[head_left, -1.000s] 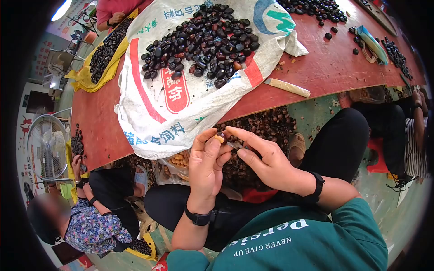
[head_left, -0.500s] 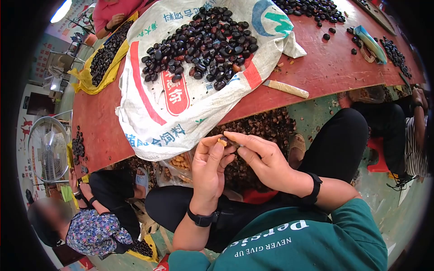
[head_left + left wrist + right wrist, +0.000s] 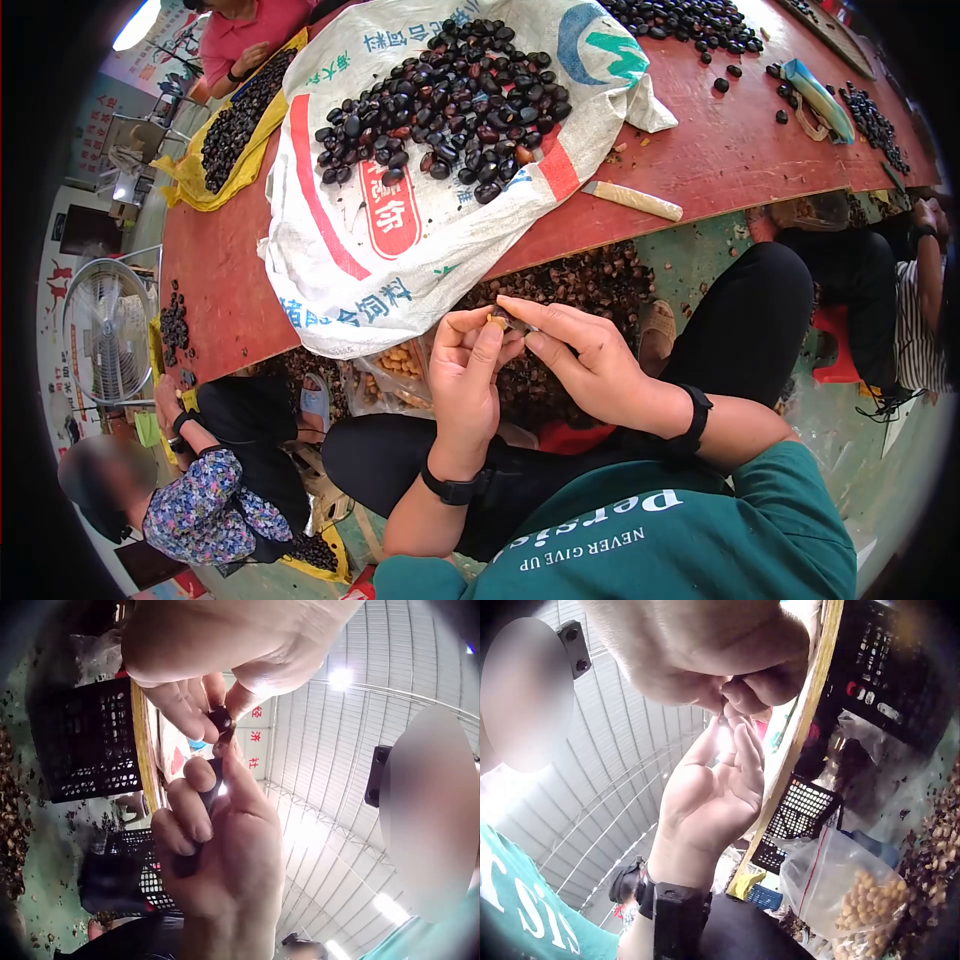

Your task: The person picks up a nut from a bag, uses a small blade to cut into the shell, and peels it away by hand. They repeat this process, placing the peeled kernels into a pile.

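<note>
- Fingers of your left hand (image 3: 466,385) pinch one small, dark nut (image 3: 219,718), with a bit of yellow showing.
- Your right hand (image 3: 610,370) is just beside it, fingers curled round a small tool with a black handle (image 3: 187,862). Its pointer finger reaches over to the nut. You cannot tell just where the tip touches.
- The step in hand looks like working the dark skin off this nut. The next move seems to call for a firm pinch and a small, gentle push, with the tip away from your left thumb.
- Near and a little left, below the table, sits a clear bag (image 3: 810,877) of yellow nuts.
- Bits of shell (image 3: 600,280) lie on the floor, under the near edge of the red table (image 3: 740,165).
- Farther off, a white sack (image 3: 450,230) holds a big pile of dark nuts (image 3: 455,105).
- Right of the sack lies a knife (image 3: 637,201) with a pale handle.
</note>
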A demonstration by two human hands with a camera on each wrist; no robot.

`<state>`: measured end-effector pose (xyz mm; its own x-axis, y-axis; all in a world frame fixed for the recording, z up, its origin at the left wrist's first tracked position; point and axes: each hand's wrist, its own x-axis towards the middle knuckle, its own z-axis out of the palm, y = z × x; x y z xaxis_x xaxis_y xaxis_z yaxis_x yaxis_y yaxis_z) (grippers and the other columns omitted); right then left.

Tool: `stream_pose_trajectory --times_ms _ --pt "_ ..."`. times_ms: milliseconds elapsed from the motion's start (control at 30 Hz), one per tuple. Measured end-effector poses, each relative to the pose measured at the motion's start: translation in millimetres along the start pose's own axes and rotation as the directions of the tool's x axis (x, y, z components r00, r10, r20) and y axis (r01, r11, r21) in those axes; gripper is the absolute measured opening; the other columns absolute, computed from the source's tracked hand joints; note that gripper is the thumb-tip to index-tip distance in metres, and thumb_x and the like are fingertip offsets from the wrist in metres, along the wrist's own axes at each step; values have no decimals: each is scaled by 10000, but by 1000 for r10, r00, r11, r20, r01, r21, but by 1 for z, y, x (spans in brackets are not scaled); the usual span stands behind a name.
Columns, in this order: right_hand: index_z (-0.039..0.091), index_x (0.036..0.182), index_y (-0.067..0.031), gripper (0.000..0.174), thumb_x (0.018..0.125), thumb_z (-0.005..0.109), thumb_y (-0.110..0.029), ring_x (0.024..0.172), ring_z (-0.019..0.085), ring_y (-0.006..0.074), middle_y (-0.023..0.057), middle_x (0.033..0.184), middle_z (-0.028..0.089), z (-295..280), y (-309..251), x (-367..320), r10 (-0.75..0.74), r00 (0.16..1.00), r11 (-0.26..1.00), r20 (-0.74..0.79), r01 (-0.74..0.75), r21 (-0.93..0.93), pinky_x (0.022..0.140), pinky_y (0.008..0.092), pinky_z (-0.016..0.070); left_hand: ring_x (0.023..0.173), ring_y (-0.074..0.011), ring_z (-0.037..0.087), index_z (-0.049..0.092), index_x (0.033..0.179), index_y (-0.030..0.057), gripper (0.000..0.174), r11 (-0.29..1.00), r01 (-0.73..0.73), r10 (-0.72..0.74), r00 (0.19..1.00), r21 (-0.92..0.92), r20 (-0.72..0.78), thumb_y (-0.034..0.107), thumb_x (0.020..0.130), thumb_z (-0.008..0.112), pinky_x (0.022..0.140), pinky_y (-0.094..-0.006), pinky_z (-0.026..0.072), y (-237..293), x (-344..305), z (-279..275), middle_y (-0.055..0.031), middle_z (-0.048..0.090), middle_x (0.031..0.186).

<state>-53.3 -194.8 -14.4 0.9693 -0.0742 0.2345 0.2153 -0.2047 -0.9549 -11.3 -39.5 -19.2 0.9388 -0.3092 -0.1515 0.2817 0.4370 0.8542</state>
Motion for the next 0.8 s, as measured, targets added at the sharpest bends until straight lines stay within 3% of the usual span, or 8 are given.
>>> stream_pose_trajectory --times_ms 67,267,467,567,633,700,767,800 --pt "590 1367 -89 430 947 569 -2 850 669 285 138 970 655 -3 -2 1 17 1000 999 21 -16 -31 734 362 534 926 -126 685 562 1165 38 171 1000 4 -4 1000 4 -7 90 1007 601 863 -282 583 0 0 0 -63 673 1059" --pt "587 1364 -41 399 969 548 4 882 662 266 143 1018 678 -8 -8 0 106 992 990 75 -98 -98 781 333 521 922 -126 679 561 1145 25 174 997 -15 17 1000 70 -24 85 995 623 865 -279 577 0 -1 4 -66 667 1041" --pt "610 1325 -35 369 960 566 2 924 672 254 141 1048 691 -6 -7 0 54 995 998 83 -54 -10 804 330 526 921 -97 645 564 1122 16 211 975 -117 108 992 190 58 29 946 679 844 -258 547 3 -1 -3 -59 657 1025" --pt "630 1293 -67 349 946 605 -43 816 668 269 132 922 659 -6 -3 1 -36 999 999 30 36 -23 723 362 533 914 -95 637 568 1111 11 216 951 -123 99 990 283 98 8 932 688 835 -251 529 9 -1 -5 -53 657 1015" --pt "639 1260 -36 311 953 596 -43 863 681 253 134 965 681 -9 5 5 28 1000 998 -5 -28 48 772 354 540 933 -108 644 570 1104 8 214 897 -103 36 986 430 161 -6 925 687 865 -257 525 15 -7 0 -61 666 1023" --pt "641 1242 -4 281 972 583 -58 1034 690 266 160 1136 703 -17 11 13 87 994 994 -59 -83 66 892 334 529 970 -121 652 571 1114 9 216 926 -82 -9 971 369 239 -4 929 682 891 -270 529 20 -12 8 -85 678 1061" --pt "633 1255 3 288 983 569 -71 1094 680 268 171 1173 699 -26 1 15 175 982 960 69 -186 208 922 339 520 975 -161 664 565 1137 11 207 937 -99 39 982 336 183 42 954 657 877 -290 577 19 -6 4 -116 667 1090" --pt "621 1273 3 302 986 565 -77 1104 677 269 173 1184 694 -27 1 14 161 982 969 96 -176 176 929 344 517 992 -156 664 567 1180 17 220 941 -71 28 991 332 133 50 972 632 890 -301 583 22 -4 1 -130 664 1146"
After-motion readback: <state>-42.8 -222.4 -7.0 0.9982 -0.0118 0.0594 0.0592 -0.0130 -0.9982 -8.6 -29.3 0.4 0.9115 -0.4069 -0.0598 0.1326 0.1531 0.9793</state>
